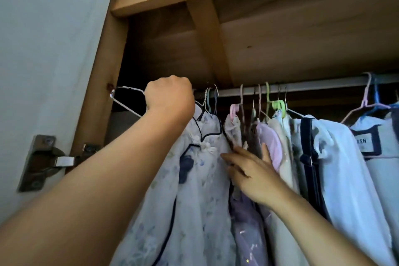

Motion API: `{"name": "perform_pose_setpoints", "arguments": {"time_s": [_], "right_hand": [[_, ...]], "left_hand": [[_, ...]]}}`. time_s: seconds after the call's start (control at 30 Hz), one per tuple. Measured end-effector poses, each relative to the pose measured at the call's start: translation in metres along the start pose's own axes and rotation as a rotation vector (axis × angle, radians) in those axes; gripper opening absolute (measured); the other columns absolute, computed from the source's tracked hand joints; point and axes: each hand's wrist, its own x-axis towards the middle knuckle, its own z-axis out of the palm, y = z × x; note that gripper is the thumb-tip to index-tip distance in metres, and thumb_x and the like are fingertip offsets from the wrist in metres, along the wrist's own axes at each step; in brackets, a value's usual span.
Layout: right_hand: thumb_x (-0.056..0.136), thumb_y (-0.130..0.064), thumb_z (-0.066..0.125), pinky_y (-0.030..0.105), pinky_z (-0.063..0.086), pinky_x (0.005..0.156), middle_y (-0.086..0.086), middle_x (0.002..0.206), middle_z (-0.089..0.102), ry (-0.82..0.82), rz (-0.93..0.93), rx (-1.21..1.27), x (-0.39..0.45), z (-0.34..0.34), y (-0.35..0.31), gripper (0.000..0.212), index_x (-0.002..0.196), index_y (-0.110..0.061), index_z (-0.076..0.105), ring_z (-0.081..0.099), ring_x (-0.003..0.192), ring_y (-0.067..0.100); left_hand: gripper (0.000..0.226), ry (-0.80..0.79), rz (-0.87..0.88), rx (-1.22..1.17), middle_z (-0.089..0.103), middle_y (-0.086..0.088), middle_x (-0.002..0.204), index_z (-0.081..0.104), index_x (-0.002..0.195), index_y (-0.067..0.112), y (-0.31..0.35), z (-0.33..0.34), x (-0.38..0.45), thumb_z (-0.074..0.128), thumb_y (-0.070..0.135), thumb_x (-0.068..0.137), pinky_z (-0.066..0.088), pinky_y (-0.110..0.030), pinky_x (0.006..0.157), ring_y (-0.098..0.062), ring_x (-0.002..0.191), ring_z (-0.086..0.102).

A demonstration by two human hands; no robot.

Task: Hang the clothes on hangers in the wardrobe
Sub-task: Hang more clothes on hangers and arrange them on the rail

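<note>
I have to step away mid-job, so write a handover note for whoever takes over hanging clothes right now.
Left hand: fist raised at the left end of the silver wardrobe rail, grip closed on a white wire hanger.
Right hand: open, fingers pressing the hanging pale lilac garment aside.
Done: the pale floral dress with navy piping hangs by the left hand; whether its hook sits on the rail cannot be told.
Left: seat the hanger, release, close the gap.

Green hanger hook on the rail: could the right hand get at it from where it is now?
Probably yes. The right hand rests open against the hanging clothes just below and left of the green hanger; only soft garment shoulders lie between, and nothing blocks the way up.
</note>
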Motion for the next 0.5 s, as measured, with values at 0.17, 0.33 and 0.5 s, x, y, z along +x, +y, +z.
{"name": "perform_pose_setpoints", "arguments": {"time_s": [0.17,0.33,0.5], "right_hand": [[0.082,-0.057,0.014,0.038,0.024,0.101,0.004,0.116,0.059,0.03,0.102,-0.237,-0.002,0.014,0.027,0.066,0.117,-0.021,0.056,0.045,0.116,0.025],[0.088,-0.039,0.051,0.042,0.035,0.102,0.022,0.119,0.06,0.086,0.281,-0.283,-0.009,0.008,0.057,0.046,0.114,-0.002,0.059,0.05,0.114,0.036],[0.092,-0.038,0.051,0.033,0.004,0.115,0.018,0.149,0.033,0.02,0.299,-0.371,-0.02,-0.005,0.077,0.06,0.139,-0.002,0.04,0.027,0.14,0.026]], "left_hand": [[0.025,-0.054,-0.03,-0.024,0.047,-0.001,0.07,0.067,0.098,0.021,-0.012,0.017,-0.019,0.049,0.008,0.087,0.035,-0.031,0.057,-0.024,0.064,0.049],[0.026,-0.055,-0.059,-0.07,0.059,-0.003,0.087,0.065,0.113,0.03,-0.025,0.03,-0.046,0.047,0.02,0.095,0.037,-0.031,0.062,-0.028,0.081,0.059],[0.028,0.039,-0.096,-0.187,0.062,-0.008,0.094,0.06,0.117,0.045,-0.052,0.019,-0.068,0.042,0.035,0.098,0.035,-0.031,0.062,-0.032,0.081,0.057]]}}
